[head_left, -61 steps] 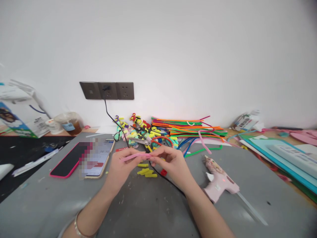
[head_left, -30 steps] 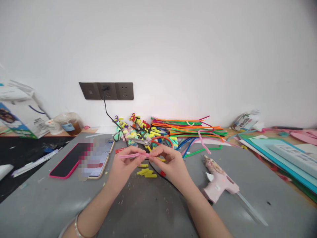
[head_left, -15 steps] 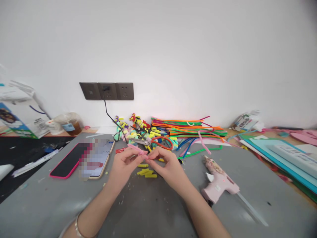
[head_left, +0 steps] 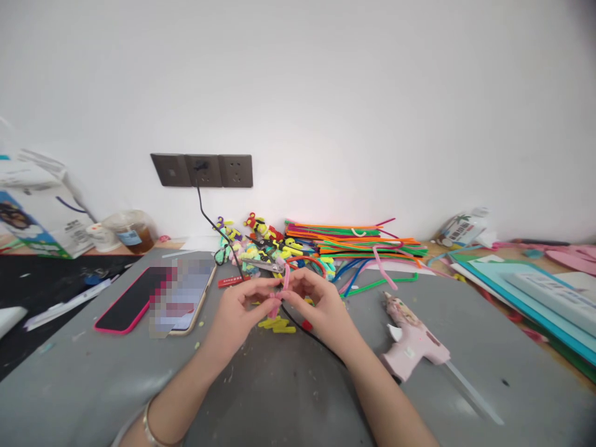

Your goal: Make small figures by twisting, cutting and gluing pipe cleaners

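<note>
White box (head_left: 53, 205), left edge: print, too blurred to read
Palm-tree pack (head_left: 463, 228), right: dark characters, illegible
Red strip (head_left: 231, 282), centre: white marks, unreadable

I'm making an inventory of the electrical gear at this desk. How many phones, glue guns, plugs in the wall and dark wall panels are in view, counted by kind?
Phones: 2, one pink-edged, one pale-edged
Glue gun: 1
Plug in the wall: 1
Dark wall panels: 3
Total: 7
</note>
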Demonstrator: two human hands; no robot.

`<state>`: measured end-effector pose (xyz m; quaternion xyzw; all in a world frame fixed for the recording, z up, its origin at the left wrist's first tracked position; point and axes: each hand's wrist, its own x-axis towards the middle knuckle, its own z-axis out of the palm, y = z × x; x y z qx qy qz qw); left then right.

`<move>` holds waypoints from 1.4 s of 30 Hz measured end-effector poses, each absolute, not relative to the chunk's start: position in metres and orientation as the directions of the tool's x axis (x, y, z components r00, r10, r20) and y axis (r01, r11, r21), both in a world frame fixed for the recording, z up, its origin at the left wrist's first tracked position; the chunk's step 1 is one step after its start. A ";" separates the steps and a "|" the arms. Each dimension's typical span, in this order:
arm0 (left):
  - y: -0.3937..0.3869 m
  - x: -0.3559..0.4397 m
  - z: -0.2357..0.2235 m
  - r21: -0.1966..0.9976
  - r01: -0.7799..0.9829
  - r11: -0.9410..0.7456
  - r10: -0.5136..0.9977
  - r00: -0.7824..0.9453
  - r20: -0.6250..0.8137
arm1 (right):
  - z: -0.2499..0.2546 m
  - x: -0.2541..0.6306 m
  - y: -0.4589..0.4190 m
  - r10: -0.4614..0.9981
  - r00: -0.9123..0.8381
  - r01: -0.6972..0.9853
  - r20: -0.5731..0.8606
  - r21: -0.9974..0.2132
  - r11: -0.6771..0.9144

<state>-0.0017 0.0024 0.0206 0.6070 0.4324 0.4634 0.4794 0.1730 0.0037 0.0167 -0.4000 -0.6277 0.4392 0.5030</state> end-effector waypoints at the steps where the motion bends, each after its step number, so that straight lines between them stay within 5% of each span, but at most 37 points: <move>1: 0.002 -0.001 0.021 0.987 0.061 -0.146 0.971 0.202 0.131 | 0.017 0.173 0.004 0.948 -0.193 0.041 0.252 -0.963 0.265; 10: 0.005 -0.003 0.018 0.995 0.014 -0.094 0.963 0.256 0.087 | 0.016 0.176 0.005 0.936 -0.312 -0.062 0.162 -0.987 0.150; 21: 0.010 -0.006 0.015 0.874 0.342 -0.344 0.937 0.181 0.298 | 0.009 0.182 0.011 0.978 -0.173 -0.183 0.120 -0.979 0.088; 31: 0.002 -0.004 0.026 0.987 -0.080 -0.143 0.977 0.147 0.153 | 0.018 0.175 0.003 0.956 -0.279 -0.226 0.091 -0.974 0.027; 42: 0.003 -0.002 0.017 0.973 -0.217 -0.074 0.986 0.128 0.103 | 0.019 0.171 0.001 0.940 -0.232 -0.152 0.250 -0.964 0.219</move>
